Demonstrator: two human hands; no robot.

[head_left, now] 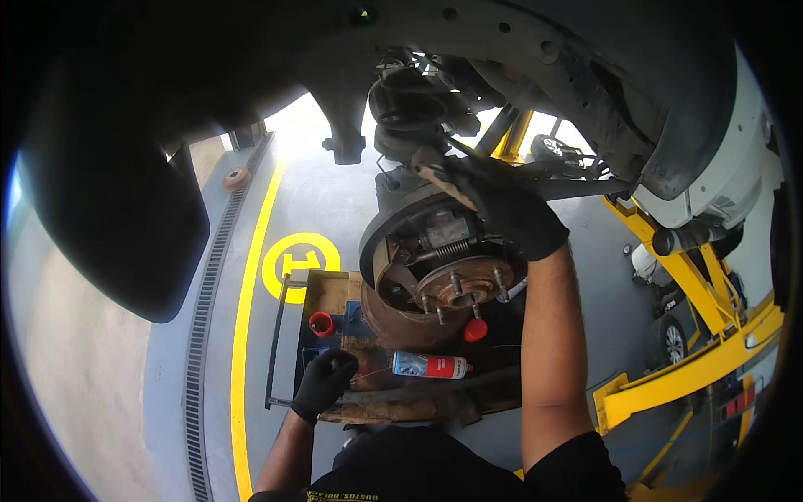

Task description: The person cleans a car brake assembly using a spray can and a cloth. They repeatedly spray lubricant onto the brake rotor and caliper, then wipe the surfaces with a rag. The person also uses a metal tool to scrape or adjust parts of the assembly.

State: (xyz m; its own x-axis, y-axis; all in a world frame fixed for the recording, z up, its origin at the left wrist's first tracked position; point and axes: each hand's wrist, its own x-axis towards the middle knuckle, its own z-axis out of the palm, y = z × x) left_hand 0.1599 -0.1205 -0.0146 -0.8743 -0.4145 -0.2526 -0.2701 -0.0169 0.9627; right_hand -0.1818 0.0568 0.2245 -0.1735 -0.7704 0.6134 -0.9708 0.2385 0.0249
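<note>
My right hand (520, 213), in a black glove, reaches over the top of an exposed drum brake assembly (443, 251). Its fingers close around a worn, light-brown strip-shaped piece (447, 182), whose exact kind I cannot tell. Below the brake shoes and spring, the rusty hub (456, 284) points its wheel studs toward me. Lower left, my gloved left hand (326, 381) is curled above the cart's near edge; whatever its fingers hold, if anything, is hidden. Nearby on the cart lies a blue, red and white spray can (429, 366) on its side.
The cart (284, 335) also bears a red cup (320, 324), a red cap (475, 330) and a rusty brake drum (397, 326). A dark wheel arch (577, 75) hangs overhead. Yellow lift arms (686, 368) stand at right; a floor grate (201, 351) runs along the left.
</note>
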